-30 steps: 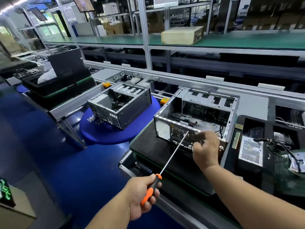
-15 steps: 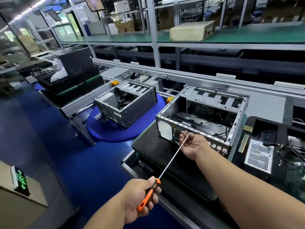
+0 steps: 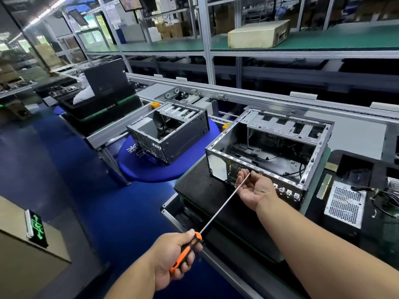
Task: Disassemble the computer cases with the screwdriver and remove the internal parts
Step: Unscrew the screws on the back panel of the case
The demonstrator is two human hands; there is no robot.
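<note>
Firmly gripped screwdriver (image 3: 218,209) (left hand (image 3: 172,258))

Screwdriver (image 3: 220,207) tip hidden at right hand (image 3: 254,190); handle partly wrapped by left hand (image 3: 172,255); power supply (image 3: 343,203) cables blurred.

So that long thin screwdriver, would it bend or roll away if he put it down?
The screwdriver probably flexes slightly, since its shaft is very long and thin. It looks light: the left hand holds it by the handle alone. Its handle looks rounded, so it might roll on the black mat.
</note>
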